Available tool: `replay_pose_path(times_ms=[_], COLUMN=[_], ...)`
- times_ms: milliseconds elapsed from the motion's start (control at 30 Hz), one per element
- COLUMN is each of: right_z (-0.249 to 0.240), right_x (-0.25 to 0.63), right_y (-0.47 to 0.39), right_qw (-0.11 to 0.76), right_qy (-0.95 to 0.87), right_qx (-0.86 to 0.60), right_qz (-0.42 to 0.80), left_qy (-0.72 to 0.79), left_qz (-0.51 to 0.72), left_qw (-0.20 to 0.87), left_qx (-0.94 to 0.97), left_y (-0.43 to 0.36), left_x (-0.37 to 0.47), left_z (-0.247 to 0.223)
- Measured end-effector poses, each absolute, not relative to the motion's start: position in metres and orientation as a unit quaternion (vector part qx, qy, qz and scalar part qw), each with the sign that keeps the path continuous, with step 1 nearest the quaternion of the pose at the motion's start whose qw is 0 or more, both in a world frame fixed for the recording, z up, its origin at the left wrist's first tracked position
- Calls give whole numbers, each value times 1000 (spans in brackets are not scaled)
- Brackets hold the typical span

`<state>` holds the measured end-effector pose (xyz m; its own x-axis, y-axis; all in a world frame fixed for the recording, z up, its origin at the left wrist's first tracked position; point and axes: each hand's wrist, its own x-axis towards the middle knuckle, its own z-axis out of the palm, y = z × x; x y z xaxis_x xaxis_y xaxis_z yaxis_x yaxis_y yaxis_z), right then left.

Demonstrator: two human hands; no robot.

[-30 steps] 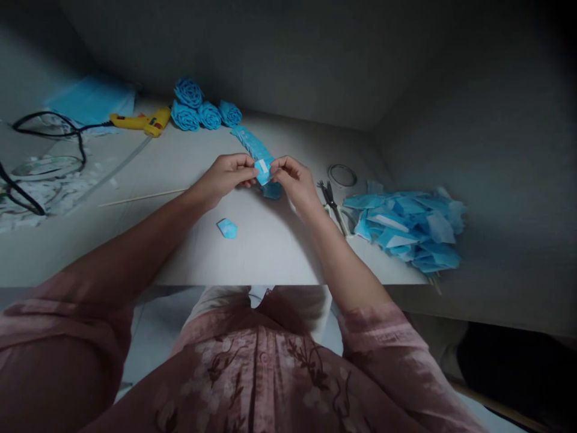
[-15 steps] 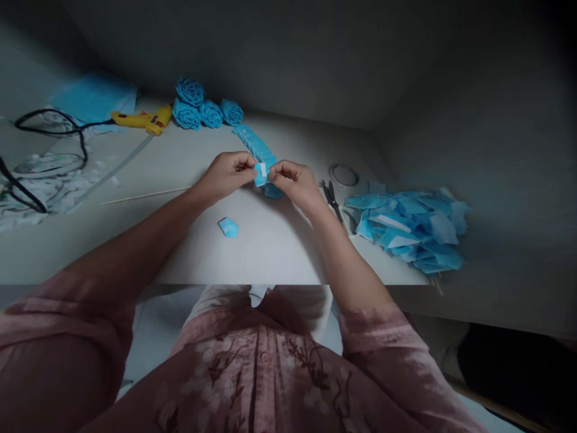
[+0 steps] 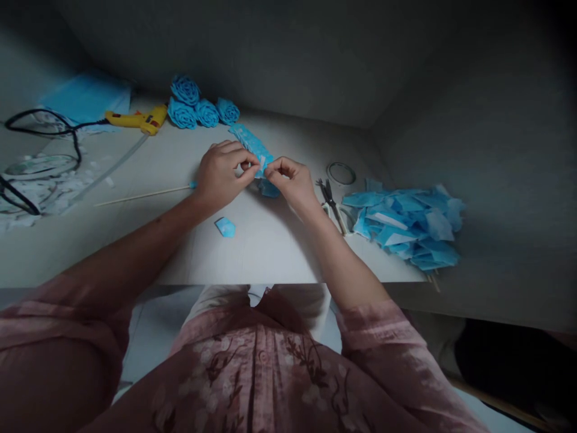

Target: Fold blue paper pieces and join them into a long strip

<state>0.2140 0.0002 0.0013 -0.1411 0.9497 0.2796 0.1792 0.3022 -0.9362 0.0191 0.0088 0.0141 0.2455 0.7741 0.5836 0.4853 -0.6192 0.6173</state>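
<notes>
Above the middle of the table, my left hand (image 3: 223,174) and my right hand (image 3: 293,183) meet with bent fingers. Between their pinched fingertips is a small blue petal piece (image 3: 262,169) with a white patch on it, mostly covered by the fingers. Just behind lies a row of overlapping blue petals (image 3: 249,141); its near end is partly hidden by my hands. One loose five-sided blue petal (image 3: 225,227) lies flat closer to me. To the left of it, a thin wooden stick (image 3: 144,195) with a blue tip passes near my left wrist.
Blue rosettes (image 3: 184,113) are grouped at the back. A yellow glue gun (image 3: 153,120) with its cord and a blue stack of sheets (image 3: 85,99) sit left, near white scraps (image 3: 58,192). Scissors (image 3: 331,201), a ring-shaped roll (image 3: 341,173) and a blue scrap pile (image 3: 406,225) are right.
My left hand has turned and its fingers have shifted over the small blue petal, which now shows less. The stick's blue tip has come into sight. The view has shifted slightly.
</notes>
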Motion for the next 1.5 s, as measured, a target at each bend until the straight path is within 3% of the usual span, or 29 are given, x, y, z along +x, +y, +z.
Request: replay_pose_path(times_ms=[533,833,1133,1500], right_z=[5,6,6,4], right_x=[214,214,213,214], right_y=[-3,-3,-3,-3], right_qw=[469,466,469,470], right_qy=[-697,-693,-701,-704], right_qx=[-421,-433,-421,-410], right_qz=[342,338,335,340], left_qy=[387,404,388,382], left_qz=[373,413,436,412], left_qw=[91,194,229,120], left_qx=[838,793,779,819], left_y=[16,14,13,20], left_x=[12,17,19,16], left_z=[4,14,16,2])
